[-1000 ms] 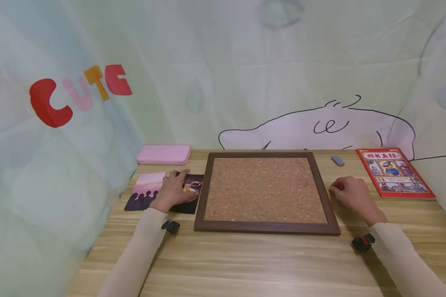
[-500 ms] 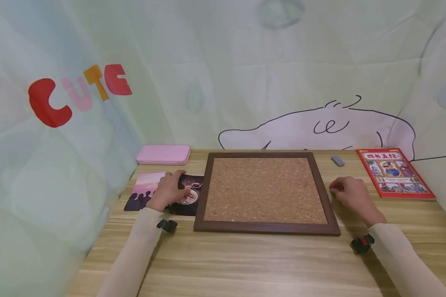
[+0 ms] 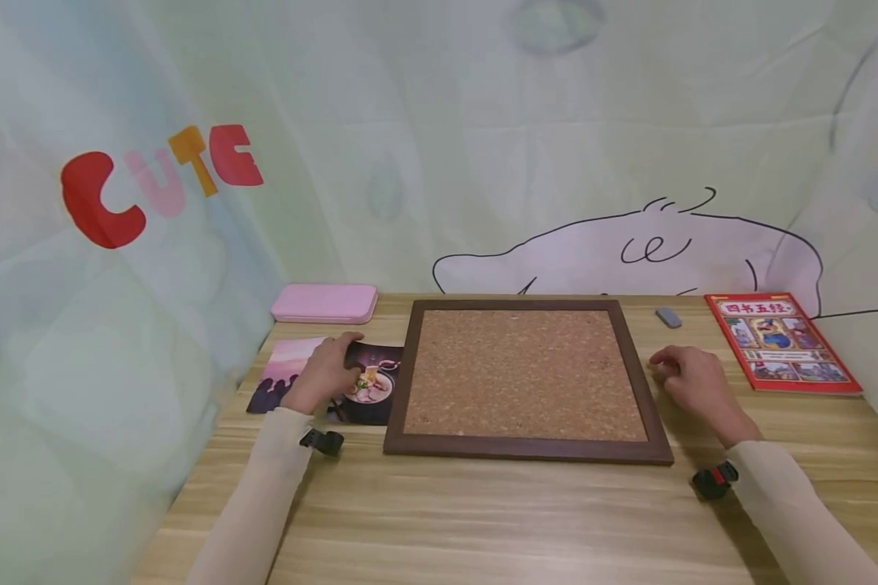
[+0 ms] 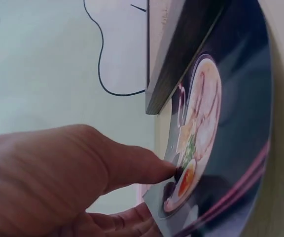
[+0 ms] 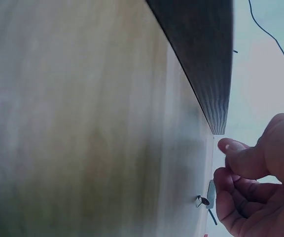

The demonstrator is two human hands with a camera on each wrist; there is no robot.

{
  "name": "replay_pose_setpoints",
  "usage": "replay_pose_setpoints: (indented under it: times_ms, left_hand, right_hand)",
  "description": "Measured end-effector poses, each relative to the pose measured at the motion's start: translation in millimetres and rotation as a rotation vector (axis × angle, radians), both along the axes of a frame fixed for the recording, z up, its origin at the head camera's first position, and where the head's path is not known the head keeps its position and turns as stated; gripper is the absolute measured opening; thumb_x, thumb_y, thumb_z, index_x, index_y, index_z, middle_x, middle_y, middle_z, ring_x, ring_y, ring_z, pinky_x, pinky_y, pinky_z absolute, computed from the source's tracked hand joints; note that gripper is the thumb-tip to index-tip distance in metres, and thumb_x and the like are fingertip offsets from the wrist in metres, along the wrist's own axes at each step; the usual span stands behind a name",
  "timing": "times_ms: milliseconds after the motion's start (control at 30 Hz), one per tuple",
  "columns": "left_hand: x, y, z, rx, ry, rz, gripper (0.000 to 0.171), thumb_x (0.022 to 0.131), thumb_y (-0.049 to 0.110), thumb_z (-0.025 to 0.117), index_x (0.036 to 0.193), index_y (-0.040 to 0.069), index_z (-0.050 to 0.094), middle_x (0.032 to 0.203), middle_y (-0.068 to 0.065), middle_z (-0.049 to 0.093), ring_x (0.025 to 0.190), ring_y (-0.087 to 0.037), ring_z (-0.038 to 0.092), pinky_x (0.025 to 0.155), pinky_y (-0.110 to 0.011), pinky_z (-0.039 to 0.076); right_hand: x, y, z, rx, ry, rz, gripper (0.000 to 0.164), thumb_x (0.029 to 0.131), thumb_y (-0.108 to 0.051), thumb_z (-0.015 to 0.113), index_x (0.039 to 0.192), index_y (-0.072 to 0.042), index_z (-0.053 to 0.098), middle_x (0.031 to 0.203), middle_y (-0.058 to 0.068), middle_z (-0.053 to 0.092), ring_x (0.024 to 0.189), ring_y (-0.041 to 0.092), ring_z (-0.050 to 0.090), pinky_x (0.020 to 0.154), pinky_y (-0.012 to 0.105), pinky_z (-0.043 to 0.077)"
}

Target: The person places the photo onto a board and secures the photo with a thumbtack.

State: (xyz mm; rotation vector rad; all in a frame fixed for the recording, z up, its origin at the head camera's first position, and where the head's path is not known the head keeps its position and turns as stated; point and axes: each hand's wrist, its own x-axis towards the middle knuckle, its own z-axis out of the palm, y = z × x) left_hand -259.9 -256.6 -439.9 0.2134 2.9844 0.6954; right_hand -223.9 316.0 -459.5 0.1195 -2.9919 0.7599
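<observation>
My left hand [image 3: 323,375] pinches the left edge of a dark picture sheet [image 3: 373,396] printed with a bowl of noodle soup. In the left wrist view the thumb lies on its printed face, the fingers go behind it, and the sheet bows. A pink-sky picture [image 3: 281,374] with dark silhouettes lies under and left of that hand. The sheet's right edge meets a brown-framed cork board [image 3: 523,374]. Right of the board, my right hand [image 3: 695,386] rests by the table with loosely curled fingers. A small shiny metal piece [image 5: 202,201] shows near those fingers in the right wrist view.
A pink pencil case [image 3: 325,303] sits at the back left of the wooden table [image 3: 512,520]. Toward the back right are a grey eraser [image 3: 668,317] and a red illustrated book [image 3: 783,343]. A printed curtain [image 3: 336,162] hangs close behind the table.
My left hand has slid left over the sheet to its left edge, so more of the printed bowl shows. The right hand has stayed in place.
</observation>
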Motion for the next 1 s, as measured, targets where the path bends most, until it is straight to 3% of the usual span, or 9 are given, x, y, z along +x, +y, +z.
replay_pose_setpoints:
  times_ms: [100,267,467,600,833,1000]
  left_hand:
    - [-0.3,-2.1,1.6,0.015,0.033,-0.020,0.063,0.093,0.003,0.066,0.153,-0.002,0.049,0.137,-0.037,0.060,0.122,-0.048,0.060,0.105,-0.064,0.049]
    - [-0.1,-3.7,6.4,0.053,0.055,-0.044,0.069,0.089,-0.002,0.064,0.155,-0.001,0.047,0.127,-0.034,0.064,0.111,-0.044,0.062,0.095,-0.060,0.052]
    - [0.2,-4.3,12.2,0.087,0.077,-0.037,0.068,0.092,-0.004,0.062,0.158,0.001,0.046,0.134,-0.035,0.064,0.104,-0.040,0.064,0.077,-0.043,0.053]
    - [0.6,-5.3,17.5,0.105,0.129,-0.029,0.066,0.094,-0.003,0.062,0.158,0.003,0.045,0.128,-0.034,0.066,0.093,-0.036,0.065,0.069,-0.035,0.049]
    - [5.4,-4.7,30.2,0.160,0.207,-0.029,0.062,0.097,-0.002,0.061,0.157,0.001,0.046,0.116,-0.031,0.069,0.067,-0.021,0.062,0.059,-0.031,0.047]
    - [7.4,-4.7,35.0,0.183,0.254,-0.002,0.055,0.098,0.002,0.061,0.153,0.003,0.052,0.112,-0.030,0.071,0.065,-0.017,0.061,0.057,-0.030,0.047]
  right_hand:
    - [1.2,-0.2,1.0,-0.012,0.008,-0.017,0.022,0.095,0.005,0.059,0.113,0.008,0.072,0.112,0.031,0.071,0.095,0.040,0.061,0.086,0.059,0.051]
    - [2.8,-2.5,3.6,-0.041,0.063,-0.038,0.018,0.098,0.005,0.059,0.111,0.005,0.071,0.107,0.028,0.070,0.091,0.036,0.059,0.080,0.049,0.051]
    - [3.8,-9.4,6.7,-0.086,0.134,-0.066,0.016,0.106,-0.001,0.058,0.115,0.002,0.070,0.105,0.024,0.070,0.088,0.031,0.058,0.073,0.034,0.046]
    - [4.5,-12.3,7.8,-0.105,0.144,-0.090,0.015,0.107,-0.004,0.058,0.115,0.002,0.069,0.106,0.024,0.071,0.088,0.030,0.059,0.071,0.030,0.045]
    - [4.0,-15.0,10.7,-0.184,0.062,-0.119,0.020,0.110,-0.012,0.058,0.122,0.002,0.065,0.111,0.024,0.068,0.094,0.031,0.061,0.071,0.021,0.046]
    - [4.9,-17.2,13.5,-0.255,0.009,-0.123,0.026,0.112,-0.017,0.056,0.128,0.003,0.062,0.119,0.026,0.066,0.101,0.034,0.064,0.072,0.016,0.047]
